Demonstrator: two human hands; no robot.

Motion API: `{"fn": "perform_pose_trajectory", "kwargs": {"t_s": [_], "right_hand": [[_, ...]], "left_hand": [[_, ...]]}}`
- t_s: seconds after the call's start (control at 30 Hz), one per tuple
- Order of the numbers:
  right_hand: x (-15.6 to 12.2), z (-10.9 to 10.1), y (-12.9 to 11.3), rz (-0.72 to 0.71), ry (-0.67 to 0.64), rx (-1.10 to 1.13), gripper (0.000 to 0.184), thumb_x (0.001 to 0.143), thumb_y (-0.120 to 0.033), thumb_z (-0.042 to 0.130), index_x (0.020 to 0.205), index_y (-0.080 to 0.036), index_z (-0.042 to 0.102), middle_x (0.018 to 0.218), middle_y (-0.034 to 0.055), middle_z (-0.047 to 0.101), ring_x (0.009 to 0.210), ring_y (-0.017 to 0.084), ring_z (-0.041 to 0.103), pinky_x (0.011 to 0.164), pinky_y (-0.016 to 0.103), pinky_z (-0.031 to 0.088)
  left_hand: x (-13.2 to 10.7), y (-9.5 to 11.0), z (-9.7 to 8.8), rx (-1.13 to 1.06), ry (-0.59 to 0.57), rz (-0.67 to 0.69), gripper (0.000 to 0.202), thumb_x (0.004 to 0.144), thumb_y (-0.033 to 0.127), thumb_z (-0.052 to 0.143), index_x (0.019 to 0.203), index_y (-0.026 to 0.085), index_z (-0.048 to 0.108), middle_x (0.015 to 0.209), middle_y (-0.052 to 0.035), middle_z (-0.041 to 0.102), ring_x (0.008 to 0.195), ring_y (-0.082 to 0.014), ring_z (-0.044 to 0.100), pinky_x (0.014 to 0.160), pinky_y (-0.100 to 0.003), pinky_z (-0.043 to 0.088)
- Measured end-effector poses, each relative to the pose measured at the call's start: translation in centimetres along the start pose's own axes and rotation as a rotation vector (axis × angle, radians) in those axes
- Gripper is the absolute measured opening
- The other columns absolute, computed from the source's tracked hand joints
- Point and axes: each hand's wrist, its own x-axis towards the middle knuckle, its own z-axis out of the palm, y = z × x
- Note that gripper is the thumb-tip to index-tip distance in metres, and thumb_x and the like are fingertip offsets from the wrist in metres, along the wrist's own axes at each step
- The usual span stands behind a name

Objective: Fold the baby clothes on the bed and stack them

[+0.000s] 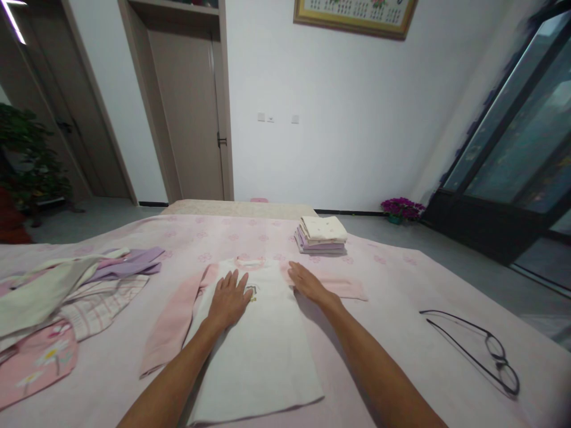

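A long-sleeved child's shirt [267, 345] lies spread on the bed, with a white body, pink sleeves and a pink neckline. Its left-hand sleeve slants down toward me; the other stretches out to the right. My left hand [231, 299] rests flat on the chest beside a small printed motif, fingers spread. At the right shoulder seam, my right hand [307, 283] has its fingers bent together on the fabric of the pink sleeve. The undersides of its fingertips are hidden.
A heap of loose clothes [89, 291] lies to the left. Folded clothes form a neat stack [323, 229] at the far side of the bed. Black-framed glasses [495, 351] rest on the pink sheet [392, 333] at right. Behind stands a beige-topped surface [232, 207].
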Motion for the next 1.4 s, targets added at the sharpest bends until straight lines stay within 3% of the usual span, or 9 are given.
{"fn": "perform_pose_trajectory", "kwargs": {"t_s": [0.13,0.27,0.47,0.73,0.9,1.07,1.23,1.3,1.4], "right_hand": [[1.0,2.8,-1.8,-0.039,-0.11,0.012,0.06,0.101,-0.053,0.029,0.152,-0.023,0.037,0.156,0.006,0.037,0.146,0.025,0.029,0.119,0.044,0.021],[0.1,1.6,0.6,0.007,-0.11,-0.143,0.061,0.101,-0.049,0.029,0.152,-0.018,0.034,0.16,0.0109,0.026,0.149,0.028,0.019,0.12,0.049,0.011],[-2.4,-0.2,4.7,0.187,0.0,-0.406,0.066,0.1,-0.049,0.027,0.154,-0.01,0.029,0.162,0.0124,0.022,0.15,0.028,0.016,0.12,0.048,0.011],[-2.2,0.4,5.9,0.246,0.104,-0.508,0.064,0.1,-0.05,0.025,0.153,-0.014,0.033,0.16,0.011,0.029,0.148,0.026,0.021,0.118,0.046,0.016],[-2.1,0.7,6.5,0.233,0.117,-0.544,0.063,0.1,-0.049,0.026,0.152,-0.014,0.035,0.159,0.01,0.031,0.147,0.026,0.024,0.118,0.046,0.018],[-2.1,0.8,6.8,0.222,0.134,-0.563,0.062,0.1,-0.048,0.027,0.15,-0.014,0.038,0.158,0.0101,0.033,0.146,0.027,0.026,0.117,0.046,0.02],[-2.0,0.8,7.0,0.215,0.136,-0.558,0.061,0.099,-0.047,0.028,0.149,-0.014,0.04,0.157,0.0113,0.035,0.145,0.027,0.029,0.116,0.048,0.022],[-2.0,0.9,7.1,0.219,0.146,-0.554,0.061,0.099,-0.047,0.029,0.149,-0.015,0.041,0.157,0.0109,0.036,0.145,0.028,0.029,0.116,0.048,0.022],[-1.9,1.0,7.3,0.214,0.166,-0.544,0.06,0.098,-0.047,0.03,0.148,-0.017,0.042,0.156,0.011,0.037,0.144,0.028,0.031,0.116,0.049,0.024]], "left_hand": [[0.0,-0.1,0.2,0.006,0.0,0.007,0.056,0.099,0.047,0.038,0.148,0.021,0.044,0.154,-0.0161,0.04,0.143,-0.0329,0.034,0.114,-0.048,0.024],[0.0,-0.1,0.3,-0.006,0.0,0.011,0.056,0.099,0.048,0.038,0.147,0.021,0.044,0.154,-0.0164,0.04,0.144,-0.0317,0.033,0.115,-0.049,0.022],[-0.3,0.0,-0.1,-0.035,0.023,0.004,0.052,0.099,0.044,0.039,0.144,0.02,0.047,0.153,-0.0159,0.042,0.143,-0.0309,0.035,0.115,-0.049,0.024],[-3.8,-1.4,-2.2,-0.089,0.022,0.04,0.046,0.096,0.033,0.043,0.14,0.021,0.052,0.148,-0.0095,0.049,0.142,-0.0292,0.035,0.118,-0.049,0.022],[-7.7,-5.6,-4.5,-0.007,-0.015,-0.037,0.052,0.084,0.019,0.05,0.136,0.026,0.056,0.147,-0.0065,0.051,0.142,-0.0291,0.035,0.119,-0.051,0.019],[-10.0,-11.6,-5.9,-0.007,-0.101,-0.159,0.053,0.085,0.013,0.043,0.135,0.026,0.054,0.148,-0.0106,0.048,0.131,-0.0272,0.05,0.099,-0.041,0.045],[-8.2,-19.6,-8.2,-0.203,-0.123,-0.35,0.056,0.079,0.007,0.042,0.131,0.023,0.055,0.125,-0.0051,0.068,0.107,-0.02,0.066,0.088,-0.029,0.049],[-6.8,-22.1,-9.3,-0.162,-0.019,-0.44,0.048,0.085,0.015,0.041,0.131,0.018,0.055,0.126,-0.0084,0.067,0.111,-0.0225,0.064,0.092,-0.032,0.049],[-4.9,-24.0,-10.0,-0.085,0.179,-0.355,0.045,0.094,0.026,0.032,0.132,0.015,0.055,0.137,-0.0107,0.059,0.125,-0.024,0.056,0.105,-0.035,0.041]]}}
